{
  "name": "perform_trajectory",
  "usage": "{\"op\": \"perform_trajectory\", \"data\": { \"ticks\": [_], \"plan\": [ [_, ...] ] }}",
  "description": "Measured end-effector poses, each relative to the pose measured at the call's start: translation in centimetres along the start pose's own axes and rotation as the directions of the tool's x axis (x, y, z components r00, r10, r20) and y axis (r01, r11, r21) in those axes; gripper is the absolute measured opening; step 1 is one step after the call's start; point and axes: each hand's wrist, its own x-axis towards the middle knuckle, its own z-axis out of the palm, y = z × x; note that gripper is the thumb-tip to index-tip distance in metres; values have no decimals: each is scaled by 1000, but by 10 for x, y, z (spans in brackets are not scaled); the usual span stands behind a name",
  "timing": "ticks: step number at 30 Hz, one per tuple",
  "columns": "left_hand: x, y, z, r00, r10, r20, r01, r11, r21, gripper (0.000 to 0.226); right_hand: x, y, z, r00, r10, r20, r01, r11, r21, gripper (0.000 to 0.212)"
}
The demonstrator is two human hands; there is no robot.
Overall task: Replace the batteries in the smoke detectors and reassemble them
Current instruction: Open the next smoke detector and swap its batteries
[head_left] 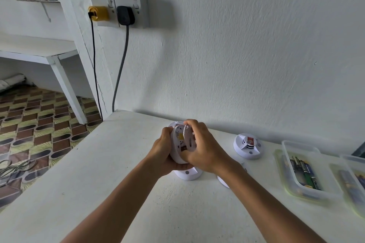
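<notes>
On the white table (118, 163) against the wall, the smoke detector (178, 144) is held on edge above it, left hand (163, 152) cupping the body, right hand (201, 148) curled round the backplate (187, 138), faces parallel and nearly mated, battery tray (304, 171) well right.

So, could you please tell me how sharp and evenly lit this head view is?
Head view: soft even daylight, no glare; wide-angle bending at the edges; the clear plastic battery tray looks smeared; both hands and the round white smoke detector are slightly blurred.
</notes>
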Motion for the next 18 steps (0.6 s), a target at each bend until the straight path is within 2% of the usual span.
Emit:
{"op": "perform_trajectory", "data": {
  "ticks": [3,5,8,10,13,15,18],
  "plan": [
    [0,3,-5,999,-23,24,23,1000,-15,43,1,6,2,994,-111,7,112,993,-47,70],
    [2,4,-8,998,-31,47,32,999,-30,44,4,8,1,996,-91,-24,92,995,39,71],
    [4,4,-12,996,-64,69,68,995,-70,49,7,11,-2,998,31,-46,-21,979,203,73],
    [6,4,-16,995,-68,74,75,993,-91,50,9,14,-3,988,133,-74,-96,922,376,72],
    [7,8,-20,996,-71,61,79,988,-133,49,20,32,-4,911,343,-228,-144,784,604,49],
    [8,11,-23,996,-67,54,74,986,-151,47,31,53,-5,852,433,-295,-205,794,572,39],
    [11,15,-23,997,-57,49,64,984,-163,49,46,90,-3,870,425,-251,-343,887,310,46]
  ]
}}
